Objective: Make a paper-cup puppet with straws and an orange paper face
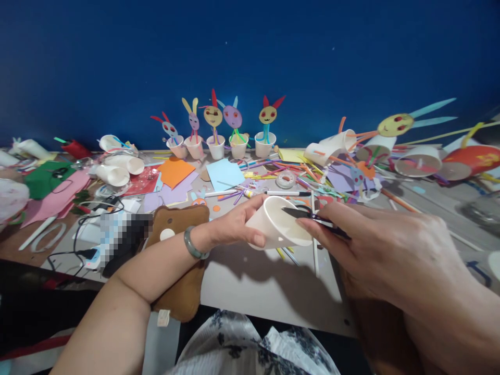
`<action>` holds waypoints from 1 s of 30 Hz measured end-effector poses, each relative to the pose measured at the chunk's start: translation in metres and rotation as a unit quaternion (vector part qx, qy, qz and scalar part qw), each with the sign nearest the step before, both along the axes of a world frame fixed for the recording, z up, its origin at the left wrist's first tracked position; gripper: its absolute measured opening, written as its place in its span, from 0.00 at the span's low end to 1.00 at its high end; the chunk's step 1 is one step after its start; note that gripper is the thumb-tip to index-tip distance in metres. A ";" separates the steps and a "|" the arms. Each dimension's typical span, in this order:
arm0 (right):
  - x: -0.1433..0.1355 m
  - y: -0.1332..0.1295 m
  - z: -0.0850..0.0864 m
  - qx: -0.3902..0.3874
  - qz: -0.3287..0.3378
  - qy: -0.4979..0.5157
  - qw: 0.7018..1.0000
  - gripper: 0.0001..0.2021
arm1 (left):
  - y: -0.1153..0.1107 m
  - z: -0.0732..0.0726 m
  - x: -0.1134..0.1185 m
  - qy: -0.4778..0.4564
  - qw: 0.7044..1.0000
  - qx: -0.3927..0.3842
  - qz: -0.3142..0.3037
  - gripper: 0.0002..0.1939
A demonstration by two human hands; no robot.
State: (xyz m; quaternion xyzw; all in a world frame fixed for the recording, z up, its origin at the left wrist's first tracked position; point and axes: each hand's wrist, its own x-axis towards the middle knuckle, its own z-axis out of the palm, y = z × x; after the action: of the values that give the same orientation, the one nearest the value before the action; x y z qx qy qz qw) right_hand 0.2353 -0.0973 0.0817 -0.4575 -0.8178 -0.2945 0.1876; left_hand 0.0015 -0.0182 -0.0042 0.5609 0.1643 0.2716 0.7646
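A white paper cup (269, 229) lies tilted in my left hand (238, 224), its thumb along the near side and the fingers behind. The cup's open mouth is turned to the right, toward my other hand. My right hand (363, 239) is closed on black scissors (299, 212), whose dark blades reach into the cup's opening. Whether the tips touch the cup wall I cannot tell. Part of the scissors' handle is hidden by my right fingers. Beneath the cup, a few coloured sticks (289, 255) and a white stick (315, 260) lie on the table.
Several cups with paper rabbit figures (216, 148) stand along the blue wall. Orange paper (175, 172), blue paper (224, 174), a tape roll (285, 179) and coloured sticks lie across the back. A brown cushion (175, 291) and a power strip (96, 255) are at left.
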 end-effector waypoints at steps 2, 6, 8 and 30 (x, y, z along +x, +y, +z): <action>0.001 -0.001 0.001 0.002 -0.002 -0.003 1.000 0.20 | 0.000 -0.002 0.000 -0.009 1.000 0.007 -0.005 0.50; 0.003 -0.003 0.000 -0.001 -0.002 -0.009 1.000 0.19 | 0.000 -0.001 0.001 -0.012 1.000 0.006 -0.007 0.49; 0.002 -0.004 0.000 -0.004 -0.001 -0.007 1.000 0.18 | -0.001 0.000 0.002 -0.010 1.000 -0.003 -0.010 0.51; 0.002 -0.008 -0.001 0.001 -0.007 0.006 1.000 0.17 | -0.002 0.005 0.001 -0.004 0.998 -0.044 -0.045 0.53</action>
State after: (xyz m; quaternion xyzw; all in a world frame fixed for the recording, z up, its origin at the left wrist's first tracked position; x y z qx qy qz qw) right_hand 0.2378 -0.1053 0.0809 -0.4650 -0.8131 -0.2938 0.1905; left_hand 0.0022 -0.0206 0.0005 0.5323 0.1477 0.2314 0.8008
